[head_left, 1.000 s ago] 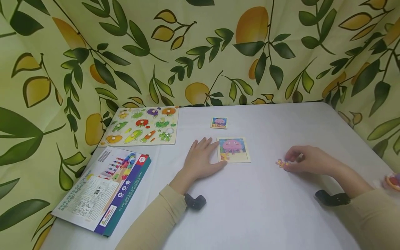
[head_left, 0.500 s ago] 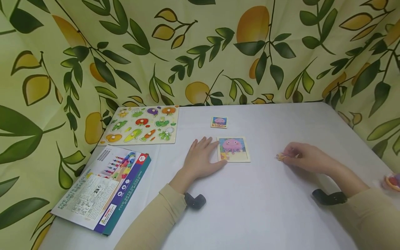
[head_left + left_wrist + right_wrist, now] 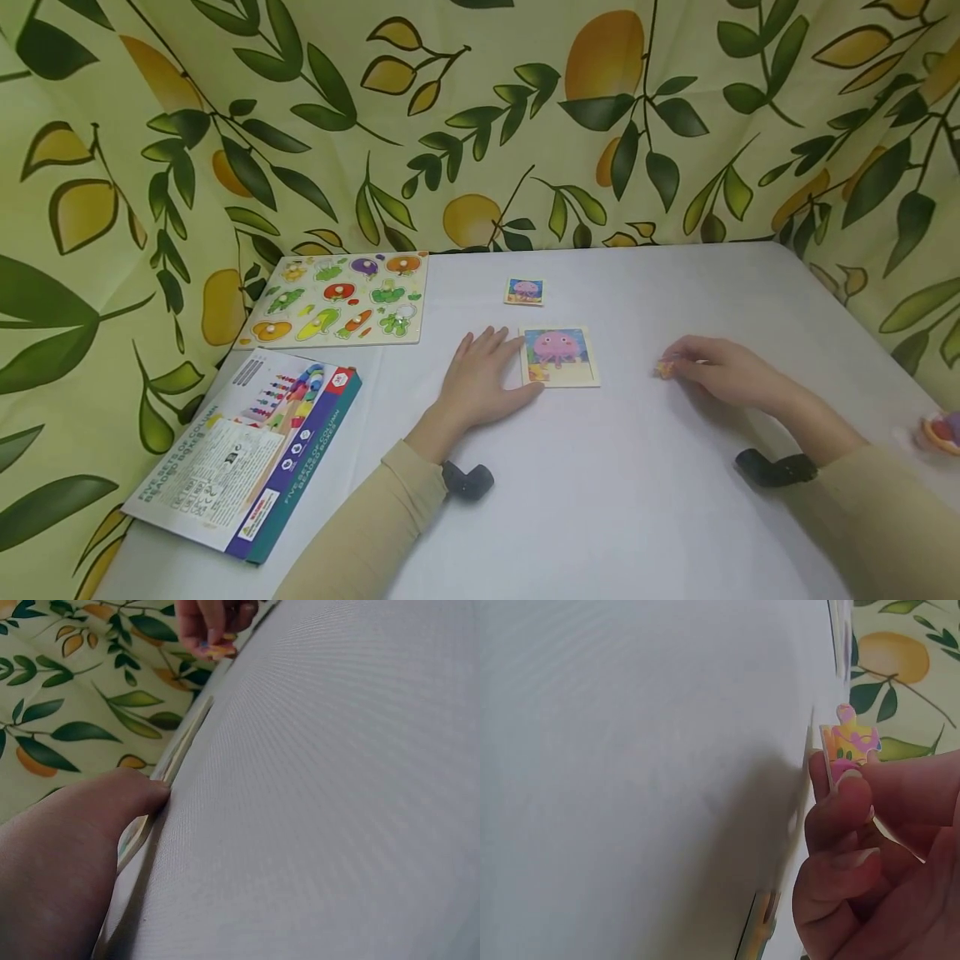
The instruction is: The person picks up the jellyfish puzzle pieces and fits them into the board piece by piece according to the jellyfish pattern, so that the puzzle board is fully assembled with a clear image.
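Note:
My left hand (image 3: 480,379) lies flat on the white table with fingers extended. Its thumb and index finger touch the left edge of a square jigsaw puzzle (image 3: 558,354) picturing a pink octopus on blue. In the left wrist view, the thumb (image 3: 142,791) rests against the puzzle's pale edge (image 3: 180,750). To the right, apart from the puzzle, my right hand (image 3: 727,375) pinches a small jigsaw piece (image 3: 857,740) between thumb and fingers. Yellow, pink and orange print shows on the piece, with a rounded tab pointing up in the right wrist view; fingers hide its lower part.
Behind the puzzle lies a small octopus picture card (image 3: 524,291). A vegetable peg board (image 3: 315,312) and a bead-set box (image 3: 243,454) occupy the left side. Some colourful object (image 3: 943,432) is cut off at the right edge. A fruit-patterned cloth (image 3: 480,125) hangs behind.
My right hand has shifted a little left and away from me, turning the jigsaw piece so less of its printed face shows to the head camera. The left hand stays put.

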`<state>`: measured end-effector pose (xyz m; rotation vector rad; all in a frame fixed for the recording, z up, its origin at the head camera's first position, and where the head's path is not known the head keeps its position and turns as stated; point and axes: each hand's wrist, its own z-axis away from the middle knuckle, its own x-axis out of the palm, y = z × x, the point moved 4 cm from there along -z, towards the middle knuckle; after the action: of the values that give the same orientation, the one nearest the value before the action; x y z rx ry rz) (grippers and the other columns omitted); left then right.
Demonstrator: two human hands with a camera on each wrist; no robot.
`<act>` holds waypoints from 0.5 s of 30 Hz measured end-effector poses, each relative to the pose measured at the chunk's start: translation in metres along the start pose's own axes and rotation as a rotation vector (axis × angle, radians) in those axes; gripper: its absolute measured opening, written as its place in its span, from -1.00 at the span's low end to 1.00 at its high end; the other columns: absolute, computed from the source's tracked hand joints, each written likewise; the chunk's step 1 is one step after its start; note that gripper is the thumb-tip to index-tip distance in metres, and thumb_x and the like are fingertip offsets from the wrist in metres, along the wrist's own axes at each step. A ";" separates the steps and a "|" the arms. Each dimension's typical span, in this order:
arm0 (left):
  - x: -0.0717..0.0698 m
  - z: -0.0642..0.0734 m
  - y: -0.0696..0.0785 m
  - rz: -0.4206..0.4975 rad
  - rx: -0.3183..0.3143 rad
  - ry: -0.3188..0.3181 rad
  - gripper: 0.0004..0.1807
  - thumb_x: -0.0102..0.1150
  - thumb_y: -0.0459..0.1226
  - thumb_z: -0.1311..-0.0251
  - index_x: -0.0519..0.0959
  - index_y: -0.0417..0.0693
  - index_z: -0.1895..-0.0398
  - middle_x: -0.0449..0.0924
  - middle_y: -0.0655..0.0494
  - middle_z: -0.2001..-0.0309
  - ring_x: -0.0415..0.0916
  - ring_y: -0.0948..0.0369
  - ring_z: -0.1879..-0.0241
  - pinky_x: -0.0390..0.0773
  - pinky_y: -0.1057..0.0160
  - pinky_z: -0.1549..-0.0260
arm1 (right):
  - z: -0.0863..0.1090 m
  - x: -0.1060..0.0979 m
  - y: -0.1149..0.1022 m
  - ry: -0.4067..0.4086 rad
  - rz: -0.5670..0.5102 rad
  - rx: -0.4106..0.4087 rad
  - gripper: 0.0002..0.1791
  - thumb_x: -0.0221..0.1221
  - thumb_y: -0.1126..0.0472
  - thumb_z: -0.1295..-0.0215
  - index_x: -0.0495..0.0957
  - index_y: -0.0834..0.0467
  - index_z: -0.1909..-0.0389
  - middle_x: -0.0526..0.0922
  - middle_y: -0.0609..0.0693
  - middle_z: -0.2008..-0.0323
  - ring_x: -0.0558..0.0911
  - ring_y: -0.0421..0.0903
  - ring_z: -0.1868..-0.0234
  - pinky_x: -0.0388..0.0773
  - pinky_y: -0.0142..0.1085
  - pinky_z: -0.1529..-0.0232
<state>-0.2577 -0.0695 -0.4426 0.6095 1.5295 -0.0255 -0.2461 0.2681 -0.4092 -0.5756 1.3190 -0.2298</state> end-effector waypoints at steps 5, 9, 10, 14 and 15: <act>0.000 -0.001 -0.001 -0.002 0.002 0.001 -0.13 0.08 0.36 -0.22 0.37 0.18 -0.52 0.21 0.06 -0.56 -0.03 0.09 -0.58 -0.26 0.00 -0.56 | -0.005 0.002 -0.005 0.002 -0.003 0.026 -0.68 0.11 0.06 -0.56 0.64 0.15 -0.10 0.64 0.21 -0.06 0.56 0.07 0.12 0.59 -0.16 0.22; 0.000 -0.002 -0.002 0.001 0.004 0.006 -0.13 0.08 0.37 -0.22 0.37 0.18 -0.52 0.21 0.06 -0.56 -0.03 0.09 -0.58 -0.26 0.00 -0.56 | -0.008 0.004 -0.007 0.013 -0.003 0.043 -0.65 0.08 0.01 -0.57 0.65 0.12 -0.14 0.59 0.27 -0.19 0.55 0.19 -0.04 0.63 0.01 0.11; 0.000 -0.002 -0.002 0.004 0.005 0.007 -0.13 0.08 0.37 -0.22 0.38 0.18 -0.52 0.21 0.06 -0.56 -0.03 0.09 -0.58 -0.26 0.00 -0.56 | -0.009 0.004 -0.008 0.015 -0.005 0.044 -0.64 0.07 0.02 -0.58 0.64 0.13 -0.15 0.57 0.29 -0.21 0.53 0.22 -0.06 0.62 0.06 0.09; 0.001 -0.002 -0.002 0.009 0.007 0.001 -0.13 0.07 0.37 -0.22 0.38 0.17 -0.52 0.21 0.06 -0.56 -0.02 0.08 -0.58 -0.26 0.00 -0.56 | -0.010 0.005 -0.010 0.023 0.002 0.046 -0.61 0.05 0.05 -0.58 0.62 0.15 -0.21 0.52 0.35 -0.26 0.50 0.32 -0.16 0.57 0.23 0.02; 0.001 -0.002 -0.002 0.010 0.007 0.000 -0.13 0.08 0.36 -0.22 0.38 0.17 -0.52 0.21 0.06 -0.56 -0.02 0.08 -0.58 -0.25 0.00 -0.56 | -0.011 0.006 -0.011 0.024 0.004 0.047 -0.61 0.06 0.05 -0.57 0.62 0.15 -0.22 0.53 0.35 -0.25 0.50 0.32 -0.15 0.57 0.23 0.03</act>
<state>-0.2603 -0.0706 -0.4440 0.6230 1.5273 -0.0231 -0.2532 0.2535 -0.4098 -0.5319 1.3344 -0.2650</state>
